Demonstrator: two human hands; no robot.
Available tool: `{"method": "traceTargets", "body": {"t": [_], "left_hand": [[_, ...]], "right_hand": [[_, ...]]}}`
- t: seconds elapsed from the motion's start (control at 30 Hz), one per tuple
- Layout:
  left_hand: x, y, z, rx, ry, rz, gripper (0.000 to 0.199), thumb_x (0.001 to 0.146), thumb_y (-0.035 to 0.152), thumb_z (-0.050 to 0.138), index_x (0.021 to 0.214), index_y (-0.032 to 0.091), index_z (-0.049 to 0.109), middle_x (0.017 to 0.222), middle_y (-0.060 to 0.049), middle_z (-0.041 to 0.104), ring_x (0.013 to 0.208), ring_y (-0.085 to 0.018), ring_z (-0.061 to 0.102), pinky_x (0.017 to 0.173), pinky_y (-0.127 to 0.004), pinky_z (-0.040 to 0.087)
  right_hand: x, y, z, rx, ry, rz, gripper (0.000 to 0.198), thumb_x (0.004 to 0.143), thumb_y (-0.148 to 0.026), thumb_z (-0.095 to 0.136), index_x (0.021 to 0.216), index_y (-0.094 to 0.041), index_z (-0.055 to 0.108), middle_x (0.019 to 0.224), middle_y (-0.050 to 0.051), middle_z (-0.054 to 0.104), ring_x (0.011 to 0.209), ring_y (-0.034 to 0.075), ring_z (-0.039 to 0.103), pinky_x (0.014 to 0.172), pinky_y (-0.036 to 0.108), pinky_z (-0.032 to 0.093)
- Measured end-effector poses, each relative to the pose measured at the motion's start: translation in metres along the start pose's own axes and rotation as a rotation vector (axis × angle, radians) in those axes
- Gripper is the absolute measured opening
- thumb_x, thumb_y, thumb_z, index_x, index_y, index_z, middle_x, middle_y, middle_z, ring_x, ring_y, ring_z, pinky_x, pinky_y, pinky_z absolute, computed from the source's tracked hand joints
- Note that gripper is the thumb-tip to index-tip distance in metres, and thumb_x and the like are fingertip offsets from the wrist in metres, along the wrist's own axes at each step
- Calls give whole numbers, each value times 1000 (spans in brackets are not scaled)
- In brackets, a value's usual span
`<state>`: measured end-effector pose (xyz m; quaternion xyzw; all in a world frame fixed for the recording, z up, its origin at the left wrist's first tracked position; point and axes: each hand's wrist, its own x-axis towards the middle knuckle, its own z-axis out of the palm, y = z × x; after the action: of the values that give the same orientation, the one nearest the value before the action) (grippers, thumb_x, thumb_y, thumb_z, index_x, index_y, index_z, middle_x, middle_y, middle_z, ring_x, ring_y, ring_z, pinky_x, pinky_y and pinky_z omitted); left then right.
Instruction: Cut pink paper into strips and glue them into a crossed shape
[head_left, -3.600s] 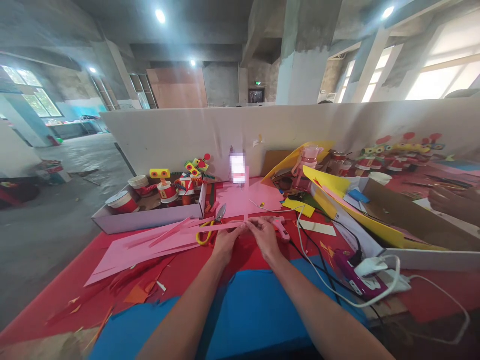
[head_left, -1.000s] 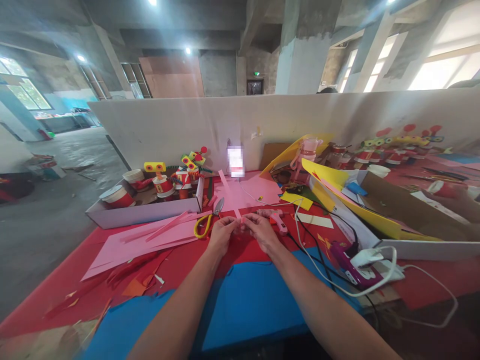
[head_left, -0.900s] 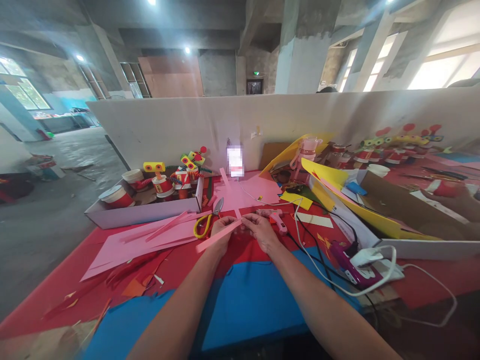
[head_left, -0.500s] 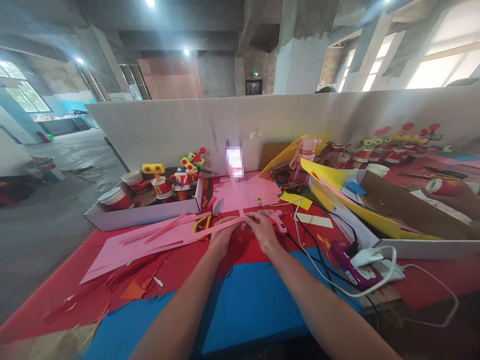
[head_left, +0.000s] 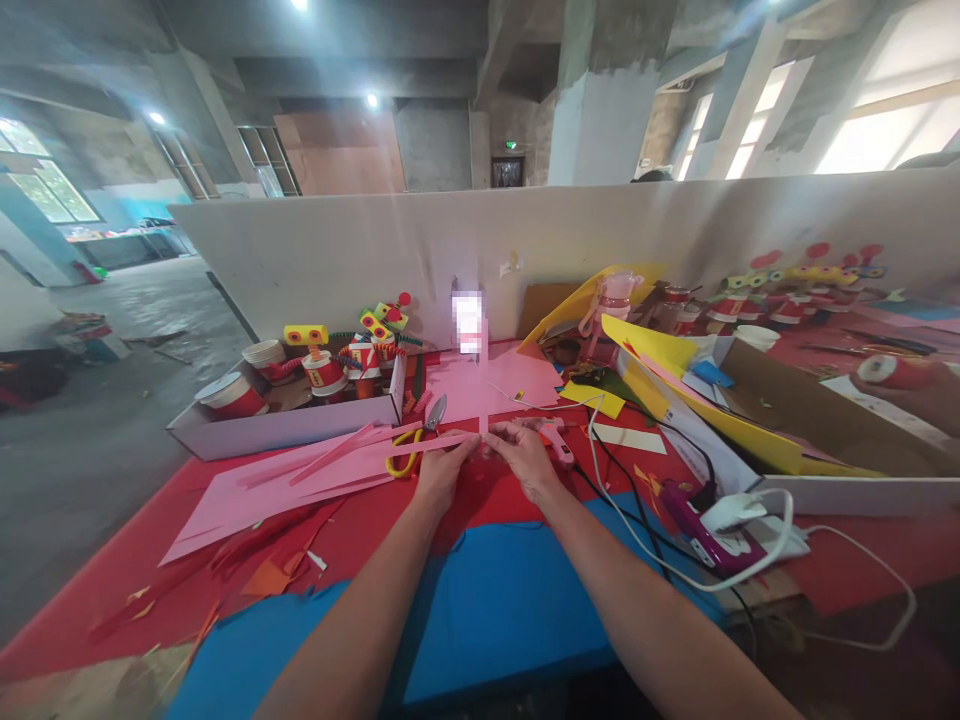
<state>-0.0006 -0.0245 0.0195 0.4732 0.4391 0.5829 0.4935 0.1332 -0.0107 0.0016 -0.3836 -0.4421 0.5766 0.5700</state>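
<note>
My left hand (head_left: 441, 474) and my right hand (head_left: 526, 460) meet over the red table covering, fingertips pinched together on pink paper strips (head_left: 484, 390). One length stands up away from me from between the fingers, and another runs off to the left past my left hand. Where the strips meet is partly hidden by my fingers. Scissors with yellow handles (head_left: 403, 452) lie just left of my left hand. Beyond my right hand rests a pink glue gun (head_left: 556, 442). Pink sheets (head_left: 225, 505) lie on the left, with loose strips on top.
A white box (head_left: 300, 432) holding paper-cup robot figures stands at the left. On the right are a larger box (head_left: 847, 497), yellow card (head_left: 720, 440), a purple power strip (head_left: 712, 535) and loose cables. A lit phone-like screen (head_left: 468, 318) leans against the partition.
The strip between my fingers now stands straight up and shows a longer length. The part running left is more level and reaches less far. Both hands have barely moved.
</note>
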Motion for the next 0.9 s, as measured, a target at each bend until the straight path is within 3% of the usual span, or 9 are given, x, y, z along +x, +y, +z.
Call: {"method": "traceTargets", "body": {"t": [0.37,0.63,0.9], "left_hand": [[4,-1,-4,23,54,53,25,64,38,79,63,15,69,58,-1,60,58,-12,51,57,-24,41],[25,-5,-25,-260,175,1,26,56,34,85,62,16,67,53,1,58,49,-8,48,46,-21,37],[36,9,-54,-363,275,106,22,56,25,86,63,15,68,56,2,60,51,-7,51,50,-20,43]], "right_hand": [[3,-6,-7,-225,64,-131,31,64,-51,75,69,-21,68,59,1,68,58,20,66,61,33,54],[9,-13,-18,-295,146,-222,31,67,-52,71,71,-22,65,59,2,67,58,23,68,58,33,52],[10,-22,-25,-290,181,-214,35,64,-54,73,70,-20,65,58,2,67,59,23,68,60,33,54]]}}
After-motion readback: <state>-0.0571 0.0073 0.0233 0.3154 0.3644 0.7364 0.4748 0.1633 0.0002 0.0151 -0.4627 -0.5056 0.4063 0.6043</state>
